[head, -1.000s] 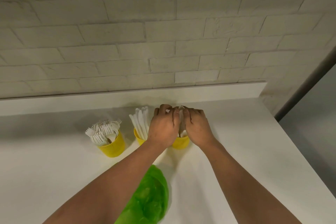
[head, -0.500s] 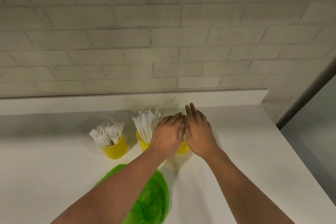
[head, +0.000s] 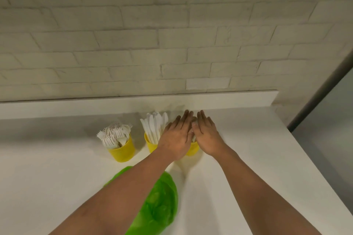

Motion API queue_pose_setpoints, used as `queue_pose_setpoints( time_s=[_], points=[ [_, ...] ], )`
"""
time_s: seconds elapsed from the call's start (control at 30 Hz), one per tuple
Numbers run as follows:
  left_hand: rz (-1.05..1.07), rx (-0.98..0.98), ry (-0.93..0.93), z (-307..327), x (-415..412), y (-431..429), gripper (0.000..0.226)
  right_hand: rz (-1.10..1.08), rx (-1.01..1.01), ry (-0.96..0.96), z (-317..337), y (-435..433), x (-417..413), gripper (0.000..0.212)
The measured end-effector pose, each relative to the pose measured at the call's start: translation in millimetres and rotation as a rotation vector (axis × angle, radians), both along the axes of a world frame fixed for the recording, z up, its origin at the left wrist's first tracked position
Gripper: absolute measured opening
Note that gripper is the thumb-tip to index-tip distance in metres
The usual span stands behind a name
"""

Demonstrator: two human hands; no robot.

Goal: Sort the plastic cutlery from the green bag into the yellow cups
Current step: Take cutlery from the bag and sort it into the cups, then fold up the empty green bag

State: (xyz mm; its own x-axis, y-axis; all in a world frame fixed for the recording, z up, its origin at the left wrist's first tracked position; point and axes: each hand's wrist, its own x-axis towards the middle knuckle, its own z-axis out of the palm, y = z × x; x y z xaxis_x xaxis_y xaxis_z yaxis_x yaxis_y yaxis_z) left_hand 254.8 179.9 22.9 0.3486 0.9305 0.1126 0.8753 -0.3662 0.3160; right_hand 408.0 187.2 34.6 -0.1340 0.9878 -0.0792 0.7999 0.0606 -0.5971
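Yellow, and set in a row on our white desk (head: pixel 57 177), three containers stand near the back ledge. The left cup (head: pixel 122 150) holds forks (head: pixel 114 135), tines up. The middle cup (head: pixel 150 144) holds knives (head: pixel 154 124), fanned upright. The right cup (head: pixel 193 149) is mostly hidden under our hands; only its lower wall shows between the wrists. Our left hand (head: pixel 176 137) and right hand (head: pixel 207 135) lie side by side, palms down, over that cup's mouth, and the left hand also covers the right edge of the middle cup. Each grip is wide: fingers straight and close together, curled round nothing. A bit of white cutlery (head: pixel 193 120) shows in the gap between the hands; we cannot tell its kind, nor whether the palms press on it. The bag (head: pixel 162 206), green and crumpled, lies on the desk just in front of the cups, partly under our left forearm. A pale brick wall (head: pixel 172 34) rises behind the ledge.
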Motion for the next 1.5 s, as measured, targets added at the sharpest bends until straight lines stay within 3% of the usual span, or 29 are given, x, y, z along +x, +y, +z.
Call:
queue_pose_setpoints(
  time_s=[0.07,0.17,0.3,0.4,0.5,0.63,0.83,0.93,1.03,1.13,1.2,1.27,1.33,1.4,1.5],
  points=[
    [-0.005,0.003,0.044,3.1,0.5,-1.4,0.074,0.014,0.035,0.029,9.5,-6.0,-1.1,0.061],
    [-0.008,-0.010,0.051,7.0,0.9,-0.6,0.077,-0.102,0.015,0.202,13.9,-13.1,0.4,0.062],
    [-0.041,-0.016,0.055,13.5,-3.2,1.2,0.075,-0.105,-0.030,0.267,11.7,-23.2,-1.3,0.061],
    [0.025,0.001,-0.151,18.1,-6.7,-2.0,0.073,-0.276,-0.003,0.416,13.5,-30.6,-4.5,0.063],
    [0.232,-0.054,-0.428,21.4,-3.0,-10.5,0.067,-0.467,-0.213,0.650,12.0,-28.9,-3.0,0.051],
    [0.384,-0.213,-0.625,16.8,9.2,-28.1,0.061,-0.462,-0.336,0.866,10.7,-31.8,-0.4,0.040],
    [0.374,-0.286,-0.688,24.2,10.8,-43.8,0.062,-0.492,-0.279,0.813,23.7,-46.9,-2.1,0.044],
    [0.308,-0.234,-0.714,29.8,-5.0,-65.8,0.044,-0.593,-0.182,0.679,20.5,-60.6,-7.2,0.050],
    [0.293,-0.123,-0.628,29.1,-37.9,-92.3,0.017,-0.736,-0.017,0.638,10.0,-86.6,-19.8,0.040],
    [0.287,-0.090,-0.382,20.9,-88.3,-113.2,0.013,-0.687,-0.061,0.540,-11.6,-113.3,-41.8,0.026],
    [0.302,-0.086,-0.085,13.7,-120.3,-123.6,0.040,-0.517,-0.192,0.390,-22.6,-127.7,-59.2,0.037],
    [0.362,-0.124,0.171,9.3,-141.9,-131.3,0.072,-0.319,-0.335,0.182,-29.9,-139.1,-75.8,0.065],
    [0.408,-0.232,0.267,4.7,-153.9,-135.1,0.095,-0.178,-0.438,-0.014,-34.9,-148.9,-91.7,0.084],
    [0.408,-0.373,0.282,-3.4,-161.8,-138.0,0.098,-0.083,-0.481,-0.091,-38.5,-157.4,-103.8,0.067],
    [0.392,-0.399,0.260,-7.5,-171.9,-146.3,0.057,-0.126,-0.446,0.051,-38.3,-168.0,-116.9,0.017]
  ],
)
